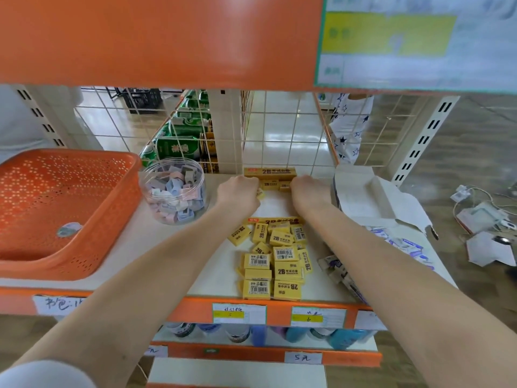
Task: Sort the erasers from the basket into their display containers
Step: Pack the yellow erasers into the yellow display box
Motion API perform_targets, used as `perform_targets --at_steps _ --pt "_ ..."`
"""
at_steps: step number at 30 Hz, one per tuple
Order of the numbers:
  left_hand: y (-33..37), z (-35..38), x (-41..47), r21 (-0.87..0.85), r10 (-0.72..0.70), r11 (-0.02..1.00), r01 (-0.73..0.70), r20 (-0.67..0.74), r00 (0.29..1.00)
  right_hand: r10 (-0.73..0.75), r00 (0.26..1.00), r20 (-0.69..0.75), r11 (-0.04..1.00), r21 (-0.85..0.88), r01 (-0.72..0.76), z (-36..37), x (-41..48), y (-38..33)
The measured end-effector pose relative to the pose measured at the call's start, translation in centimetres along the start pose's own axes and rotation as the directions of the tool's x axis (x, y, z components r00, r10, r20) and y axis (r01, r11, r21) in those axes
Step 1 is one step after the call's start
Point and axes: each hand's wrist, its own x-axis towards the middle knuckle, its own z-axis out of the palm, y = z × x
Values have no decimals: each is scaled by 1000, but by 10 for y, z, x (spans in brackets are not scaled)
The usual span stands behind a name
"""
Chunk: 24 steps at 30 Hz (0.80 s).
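Note:
A yellow 2B eraser display box [270, 172] stands at the back of the white shelf [173, 247]. My left hand [237, 191] grips its left end, and a small yellow eraser [260, 194] shows by its fingers. My right hand [307, 190] grips the right end. Several loose yellow 2B erasers [272, 261] lie in a pile near the shelf's front edge. The orange basket [60, 208] sits at the left and holds one small grey eraser [68, 229].
A clear round tub [174, 191] of pastel erasers stands between the basket and my left hand. An open white carton [366, 191] and blue-white wrapped erasers [402, 245] lie at the right. A wire grid [279, 130] backs the shelf; an orange shelf overhangs.

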Motion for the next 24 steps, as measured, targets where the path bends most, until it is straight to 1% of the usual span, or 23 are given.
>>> perform_targets --at_steps 3,7,13,15,17,19,20,22,24 --pt "-2 0 2 -75 18 997 -20 -23 1000 13 1000 11 999 33 -13 2 1 0" --pt "-12 1 8 -167 -41 985 37 -21 999 28 1000 -2 995 93 -28 7 4 2" --pt "-15 2 6 -181 -68 982 57 -53 996 36 999 -25 995 98 -33 12 8 2" --pt "-12 0 2 -115 -83 990 77 -47 995 35 999 -29 995 98 -32 14 9 3" --pt "-7 -3 -1 42 -71 996 73 -37 997 36 999 -31 994 103 -33 14 8 3" --pt "-2 -7 -4 203 -40 978 44 -21 999 39 999 -31 994 106 -35 16 9 4" --pt "1 -8 -4 253 -23 967 24 -5 1000 42 999 -32 993 110 -39 16 9 4" --pt "5 -10 -5 312 2 950 -10 26 1000 49 998 -38 992 119 -44 17 10 5" --pt "4 -10 -6 318 12 948 -24 38 999 54 998 -36 990 132 -49 18 10 5"
